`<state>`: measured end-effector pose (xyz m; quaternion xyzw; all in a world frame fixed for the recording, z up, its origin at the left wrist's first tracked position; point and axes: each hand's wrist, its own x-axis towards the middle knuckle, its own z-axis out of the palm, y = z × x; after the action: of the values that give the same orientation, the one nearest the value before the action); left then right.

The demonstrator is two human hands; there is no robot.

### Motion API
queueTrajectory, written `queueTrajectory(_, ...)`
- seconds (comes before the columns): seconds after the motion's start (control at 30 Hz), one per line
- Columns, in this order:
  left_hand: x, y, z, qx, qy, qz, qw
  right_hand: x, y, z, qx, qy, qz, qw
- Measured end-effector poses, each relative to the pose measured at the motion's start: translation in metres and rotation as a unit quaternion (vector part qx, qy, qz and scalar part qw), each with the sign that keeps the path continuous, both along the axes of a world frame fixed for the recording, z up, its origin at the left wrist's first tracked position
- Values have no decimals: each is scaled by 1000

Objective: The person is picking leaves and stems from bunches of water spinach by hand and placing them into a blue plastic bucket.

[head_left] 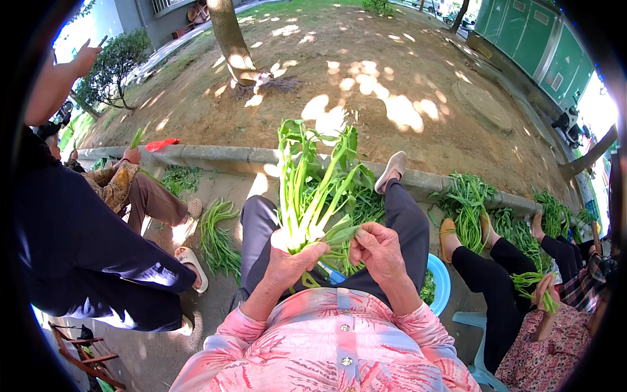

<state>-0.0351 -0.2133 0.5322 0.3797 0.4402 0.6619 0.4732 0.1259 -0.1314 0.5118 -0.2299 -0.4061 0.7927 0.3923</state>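
Note:
My left hand is wrapped round the lower ends of a bunch of water spinach, whose pale green stems fan upward above my lap. Beside it, my right hand pinches a long green leaf between thumb and fingers, close to the base of the bunch. Behind the bunch, a heap of leafy greens lies on the ground between my legs, partly hidden. A light blue basin with greens in it stands by my right leg, half covered by my sleeve and leg.
A concrete kerb runs beyond my feet, with bare soil and a tree trunk past it. More stems lie on the left. At right, a seated person's hand holds greens near a blue stool. Someone stands close on my left.

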Motion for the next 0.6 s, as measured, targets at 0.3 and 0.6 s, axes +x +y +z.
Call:
queueTrajectory(0.3, -2, -6, 5, 10, 28, 11, 1000, 10, -7, 19, 309, -212, -105, 921)
queueTrajectory(0.6, -8, -6, 17, 4, -3, 11, 1000, 26, 9, 0, 132, -105, -140, 976)
